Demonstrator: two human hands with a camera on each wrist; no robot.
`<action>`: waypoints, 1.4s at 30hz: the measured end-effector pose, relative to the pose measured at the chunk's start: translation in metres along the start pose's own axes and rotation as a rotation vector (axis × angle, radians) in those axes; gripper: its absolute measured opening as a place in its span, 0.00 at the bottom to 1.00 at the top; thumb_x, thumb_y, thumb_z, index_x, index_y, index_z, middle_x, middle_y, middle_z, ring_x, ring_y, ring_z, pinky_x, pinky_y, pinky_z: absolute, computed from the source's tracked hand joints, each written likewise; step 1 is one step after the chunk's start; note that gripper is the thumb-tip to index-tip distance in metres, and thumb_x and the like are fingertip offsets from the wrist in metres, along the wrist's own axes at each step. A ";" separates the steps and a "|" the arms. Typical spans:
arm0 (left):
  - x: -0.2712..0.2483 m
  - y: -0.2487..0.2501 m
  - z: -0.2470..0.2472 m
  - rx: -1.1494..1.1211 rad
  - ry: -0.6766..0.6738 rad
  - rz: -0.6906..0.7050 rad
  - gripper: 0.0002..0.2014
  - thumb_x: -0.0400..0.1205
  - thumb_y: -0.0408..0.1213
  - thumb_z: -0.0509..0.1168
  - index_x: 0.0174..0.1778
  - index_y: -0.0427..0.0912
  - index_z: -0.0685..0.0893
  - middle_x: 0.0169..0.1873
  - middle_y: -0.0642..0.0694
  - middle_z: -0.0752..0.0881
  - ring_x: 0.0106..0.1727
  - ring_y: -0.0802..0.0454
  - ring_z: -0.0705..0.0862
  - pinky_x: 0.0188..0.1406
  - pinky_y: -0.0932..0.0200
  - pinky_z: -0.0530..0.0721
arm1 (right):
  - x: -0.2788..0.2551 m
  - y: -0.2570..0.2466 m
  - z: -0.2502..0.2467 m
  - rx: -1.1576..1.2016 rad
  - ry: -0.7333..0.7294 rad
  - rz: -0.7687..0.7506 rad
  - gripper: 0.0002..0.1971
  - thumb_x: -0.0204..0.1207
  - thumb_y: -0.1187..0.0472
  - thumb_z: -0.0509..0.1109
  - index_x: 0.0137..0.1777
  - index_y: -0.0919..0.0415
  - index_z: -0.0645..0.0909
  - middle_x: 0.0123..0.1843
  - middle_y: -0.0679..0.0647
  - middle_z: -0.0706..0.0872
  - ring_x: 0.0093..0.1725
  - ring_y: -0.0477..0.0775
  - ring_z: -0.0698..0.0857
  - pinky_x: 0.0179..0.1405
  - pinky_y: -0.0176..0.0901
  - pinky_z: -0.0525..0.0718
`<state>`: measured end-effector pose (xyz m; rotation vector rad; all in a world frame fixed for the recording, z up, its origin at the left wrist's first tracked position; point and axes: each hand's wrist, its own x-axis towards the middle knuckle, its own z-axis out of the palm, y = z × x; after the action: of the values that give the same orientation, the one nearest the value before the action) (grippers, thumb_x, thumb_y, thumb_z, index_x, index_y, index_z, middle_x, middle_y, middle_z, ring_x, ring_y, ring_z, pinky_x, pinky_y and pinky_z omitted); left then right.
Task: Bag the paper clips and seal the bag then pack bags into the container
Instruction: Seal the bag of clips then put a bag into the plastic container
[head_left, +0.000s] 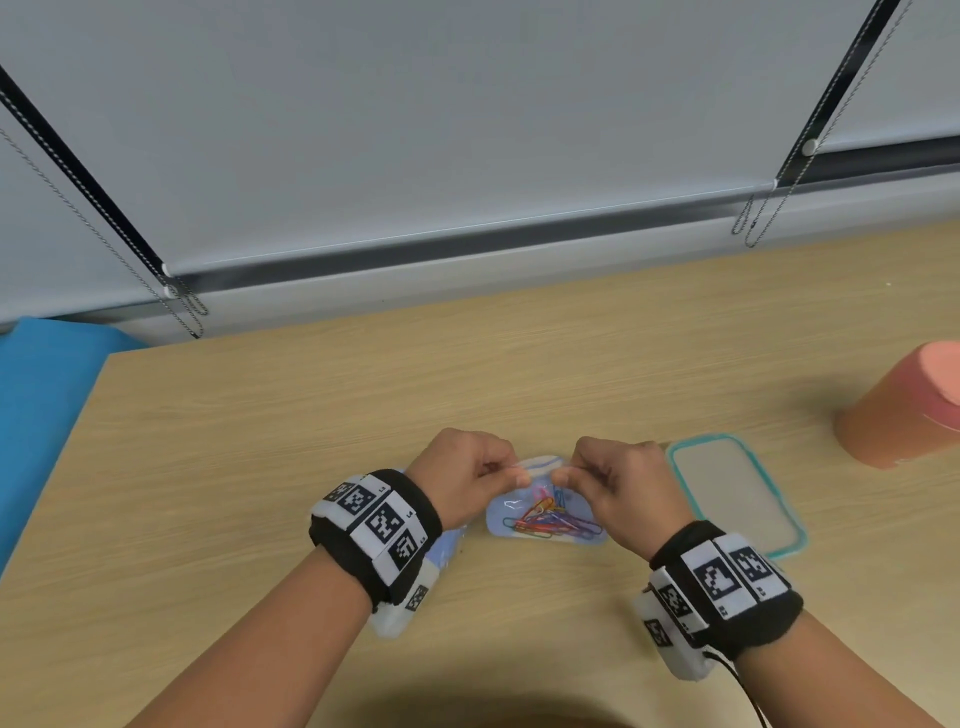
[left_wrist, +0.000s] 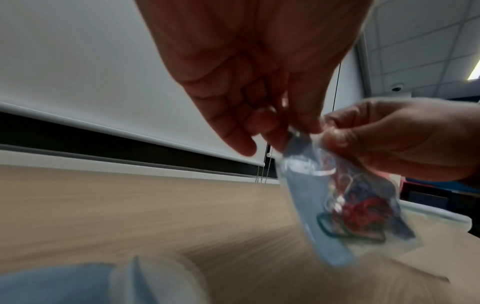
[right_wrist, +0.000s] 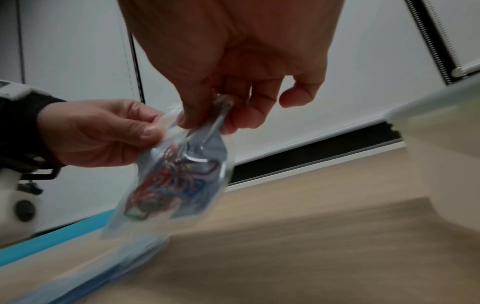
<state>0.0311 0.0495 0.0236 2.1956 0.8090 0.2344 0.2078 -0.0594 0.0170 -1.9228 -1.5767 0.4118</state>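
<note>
A small clear zip bag with several coloured paper clips inside hangs just above the wooden table. My left hand pinches the bag's top edge at its left end. At the right end of the same edge, my right hand pinches it too. In the left wrist view the bag hangs under my left fingers, blurred. The right wrist view shows the bag below my right fingers, with the left hand beside it. I cannot tell if the zip strip is closed.
A clear container with a teal rim lies right of my right hand. An orange cylinder stands at the far right. A stack of bluish bags lies under my left wrist. A blue surface borders the table's left edge.
</note>
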 end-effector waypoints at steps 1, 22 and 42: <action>0.001 0.000 -0.001 0.008 -0.040 -0.009 0.11 0.78 0.40 0.67 0.29 0.50 0.81 0.23 0.56 0.76 0.27 0.59 0.72 0.31 0.63 0.71 | 0.001 0.004 -0.002 0.013 0.010 0.051 0.18 0.69 0.49 0.77 0.24 0.53 0.74 0.15 0.44 0.69 0.18 0.42 0.67 0.28 0.36 0.67; 0.028 0.015 0.049 -0.187 0.012 -0.385 0.17 0.74 0.46 0.70 0.56 0.44 0.79 0.38 0.49 0.82 0.41 0.47 0.83 0.50 0.51 0.84 | -0.021 0.060 -0.040 0.148 -0.047 0.684 0.23 0.72 0.59 0.75 0.67 0.59 0.76 0.52 0.60 0.86 0.49 0.60 0.84 0.43 0.47 0.78; 0.009 0.027 0.038 0.154 -0.147 -0.406 0.27 0.68 0.61 0.71 0.21 0.44 0.68 0.19 0.48 0.71 0.25 0.47 0.72 0.35 0.53 0.73 | -0.002 0.038 -0.042 -0.048 -0.057 0.458 0.28 0.61 0.46 0.81 0.52 0.56 0.69 0.36 0.51 0.81 0.36 0.52 0.80 0.33 0.45 0.74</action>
<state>0.0662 0.0181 0.0166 2.1014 1.1955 -0.1939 0.2610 -0.0765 0.0251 -2.3273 -1.1757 0.6252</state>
